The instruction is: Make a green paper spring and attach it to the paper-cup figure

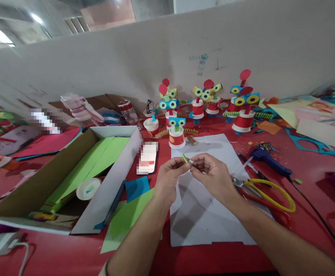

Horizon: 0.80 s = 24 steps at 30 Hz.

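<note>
My left hand pinches a small folded green paper strip between thumb and fingers. The fingertips of my right hand are closed at the strip's lower end, touching or almost touching my left thumb. Both hands are above a white sheet on the red table. Just beyond them stands a paper-cup figure with blue paper eyes and springy folded-paper arms. Yellow and red-handled scissors lie by my right wrist, their blades partly behind it. My fingers hide part of the strip.
Left is an open box holding green paper and a white cup. A phone lies between box and sheet. More cup figures line the wall. A blue glue gun with a trailing cord and paper scraps are at right.
</note>
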Available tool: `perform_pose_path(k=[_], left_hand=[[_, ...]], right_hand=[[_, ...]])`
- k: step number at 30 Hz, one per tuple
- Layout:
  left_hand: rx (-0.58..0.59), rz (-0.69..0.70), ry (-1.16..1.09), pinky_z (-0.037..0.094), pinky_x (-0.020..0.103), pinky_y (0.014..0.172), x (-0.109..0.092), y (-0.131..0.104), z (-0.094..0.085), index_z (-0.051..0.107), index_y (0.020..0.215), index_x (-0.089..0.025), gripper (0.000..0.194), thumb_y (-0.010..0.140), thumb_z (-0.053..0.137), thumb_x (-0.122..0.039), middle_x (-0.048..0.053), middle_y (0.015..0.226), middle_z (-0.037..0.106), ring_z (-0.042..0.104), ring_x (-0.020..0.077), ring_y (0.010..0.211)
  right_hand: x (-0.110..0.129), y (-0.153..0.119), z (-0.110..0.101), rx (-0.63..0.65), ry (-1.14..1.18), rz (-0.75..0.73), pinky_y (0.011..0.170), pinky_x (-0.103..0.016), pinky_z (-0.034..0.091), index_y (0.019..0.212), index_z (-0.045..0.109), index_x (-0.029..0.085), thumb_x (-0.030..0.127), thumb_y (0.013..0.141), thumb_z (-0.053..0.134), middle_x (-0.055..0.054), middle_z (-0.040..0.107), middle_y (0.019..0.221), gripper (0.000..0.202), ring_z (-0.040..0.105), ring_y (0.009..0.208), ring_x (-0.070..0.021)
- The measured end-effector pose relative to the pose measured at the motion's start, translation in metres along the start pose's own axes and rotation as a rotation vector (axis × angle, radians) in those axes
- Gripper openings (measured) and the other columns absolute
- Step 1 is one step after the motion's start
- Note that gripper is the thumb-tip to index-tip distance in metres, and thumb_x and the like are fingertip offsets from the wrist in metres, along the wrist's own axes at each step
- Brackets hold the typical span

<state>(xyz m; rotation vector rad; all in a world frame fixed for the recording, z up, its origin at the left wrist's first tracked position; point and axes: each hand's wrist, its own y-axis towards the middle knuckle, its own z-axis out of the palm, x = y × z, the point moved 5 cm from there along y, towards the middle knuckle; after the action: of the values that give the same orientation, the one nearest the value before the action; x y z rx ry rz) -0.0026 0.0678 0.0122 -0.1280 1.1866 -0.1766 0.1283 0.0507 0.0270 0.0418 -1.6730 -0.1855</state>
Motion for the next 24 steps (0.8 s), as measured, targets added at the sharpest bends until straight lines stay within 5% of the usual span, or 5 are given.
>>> perform_pose_path(k=[6,12,17,24], left_hand=[[0.029,-0.091,-0.087,0.042,0.024,0.067,-0.002,0.002,-0.003,0.063,0.057,-0.016,0.02,0.053,0.082,-0.022,-0.002,0.065,0.06,0.053,0.01,0.065],[-0.125,-0.121,-0.291,0.045,0.022,0.064,-0.012,0.009,-0.018,0.07,0.075,-0.019,0.019,0.059,0.081,-0.022,-0.002,0.074,0.064,0.053,0.0066,0.061],[0.025,-0.191,-0.139,0.047,0.026,0.068,0.001,0.003,-0.006,0.074,0.072,-0.015,0.024,0.05,0.084,-0.013,0.004,0.071,0.069,0.059,0.011,0.066],[0.017,-0.112,-0.149,0.046,0.025,0.07,0.004,0.002,-0.002,0.073,0.065,-0.016,0.025,0.045,0.088,-0.021,0.002,0.069,0.071,0.061,0.0099,0.064]], right_hand=[[0.001,0.001,0.002,0.061,0.052,0.045,0.066,-0.027,0.05,0.089,0.064,0.02,0.02,0.067,0.068,0.0,0.067,0.075,0.022,0.062,0.07,-0.0142],[-0.002,0.002,0.002,0.066,0.408,0.269,0.07,-0.03,0.052,0.085,0.069,0.017,0.026,0.062,0.078,0.001,0.067,0.069,0.026,0.063,0.065,-0.0123],[-0.002,0.005,0.001,0.011,0.602,0.318,0.079,-0.032,0.053,0.074,0.072,0.018,0.028,0.057,0.083,-0.001,0.071,0.072,0.023,0.066,0.069,-0.013],[-0.002,0.0,0.002,-0.047,0.523,0.295,0.072,-0.03,0.053,0.073,0.074,0.017,0.029,0.058,0.083,-0.001,0.072,0.068,0.021,0.064,0.064,-0.0125]])
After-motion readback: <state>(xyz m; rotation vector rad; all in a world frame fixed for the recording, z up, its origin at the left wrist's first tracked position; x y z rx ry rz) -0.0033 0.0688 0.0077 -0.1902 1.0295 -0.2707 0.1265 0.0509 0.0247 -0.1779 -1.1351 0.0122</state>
